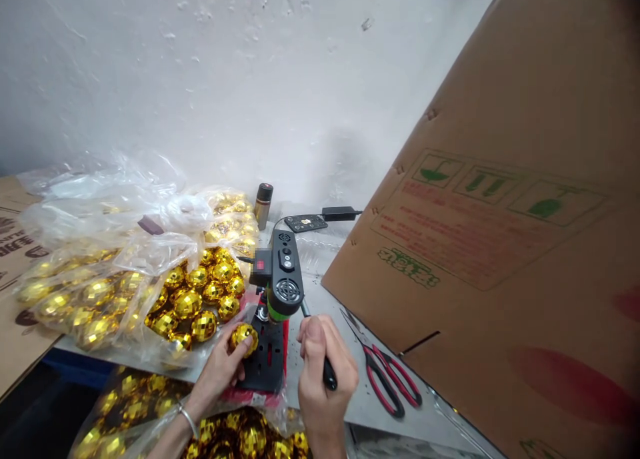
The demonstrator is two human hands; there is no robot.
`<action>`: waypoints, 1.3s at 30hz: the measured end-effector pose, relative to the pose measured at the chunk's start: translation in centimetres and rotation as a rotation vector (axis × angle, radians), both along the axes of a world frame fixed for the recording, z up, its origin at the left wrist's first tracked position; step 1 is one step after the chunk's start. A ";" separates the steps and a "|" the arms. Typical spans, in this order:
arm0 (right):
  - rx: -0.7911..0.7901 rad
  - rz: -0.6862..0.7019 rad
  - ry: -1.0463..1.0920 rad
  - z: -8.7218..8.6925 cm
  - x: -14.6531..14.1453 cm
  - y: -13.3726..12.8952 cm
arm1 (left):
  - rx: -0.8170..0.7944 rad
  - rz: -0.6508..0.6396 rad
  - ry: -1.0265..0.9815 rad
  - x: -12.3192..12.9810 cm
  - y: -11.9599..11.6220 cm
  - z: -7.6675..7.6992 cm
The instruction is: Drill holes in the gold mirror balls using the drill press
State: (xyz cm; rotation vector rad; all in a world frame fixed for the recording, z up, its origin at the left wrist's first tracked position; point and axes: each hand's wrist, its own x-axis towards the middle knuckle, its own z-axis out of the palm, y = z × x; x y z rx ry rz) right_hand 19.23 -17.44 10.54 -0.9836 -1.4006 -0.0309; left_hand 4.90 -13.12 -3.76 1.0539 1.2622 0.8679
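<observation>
My left hand (pixel 223 360) is closed on a shiny gold faceted ball (pixel 244 340), beside the base of a small black bench drill press (pixel 287 272). Gripped in my right hand (pixel 325 372) is the black-ended lever handle (pixel 329 375) on the machine's right side. The drill head sits above a slotted black base plate (pixel 270 359) with red material under it. The ball is at the plate's left edge; the drill's tip is hard to make out. Just left of the machine, an open clear plastic bag (pixel 150 259) holds many similar gold balls (pixel 187 304).
Red-handled scissors (pixel 387 376) lie to the right, by a large cardboard box (pixel 490 232). Behind the machine are a dark-capped bottle (pixel 263 206), a patterned phone-like slab (pixel 306 223) and a black power adapter (pixel 340 213). More bagged gold balls (pixel 253 439) sit below the table's front edge.
</observation>
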 end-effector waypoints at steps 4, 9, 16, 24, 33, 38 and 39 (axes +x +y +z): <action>0.010 -0.009 -0.016 -0.3 0.1 -0.1 | 0.108 -0.075 0.055 0.6 -0.1 0.0; 0.013 -0.013 -0.019 -0.3 0.0 -0.2 | 0.265 -0.195 0.140 0.5 0.1 0.0; 0.008 0.009 -0.020 -0.5 0.1 -0.3 | 0.543 -0.308 0.437 0.0 1.2 0.1; -0.018 0.015 -0.044 -0.9 0.3 -0.7 | 0.701 -0.226 0.706 2.1 1.5 -1.2; 0.103 -0.048 -0.150 -4.9 0.7 -0.6 | 0.680 -0.214 0.647 2.0 1.3 -2.1; 0.148 -0.098 -0.070 -6.8 0.2 -0.3 | 0.665 -0.219 0.626 2.2 1.3 -2.3; 0.145 -0.106 -0.053 -7.0 0.1 -0.3 | 0.660 -0.226 0.624 2.2 1.3 -2.3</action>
